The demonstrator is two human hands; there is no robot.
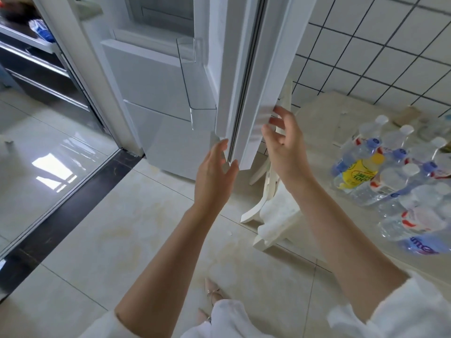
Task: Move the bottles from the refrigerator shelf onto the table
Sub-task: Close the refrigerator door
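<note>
Both your arms are up and reaching fwd, forearms bare, white sleeves pushed back near the elbows. Your left hand [214, 174] is raised, back of hand to the camera, fingers [220, 148] spread loose and pointing up, thumb out to the right, nothing in it. Your right hand [284, 142] sits higher and to the right, wrist bent, palm turned left, fingers half curled and slightly blurred, also empty. Hands are near each other but apart, not touching.
</note>
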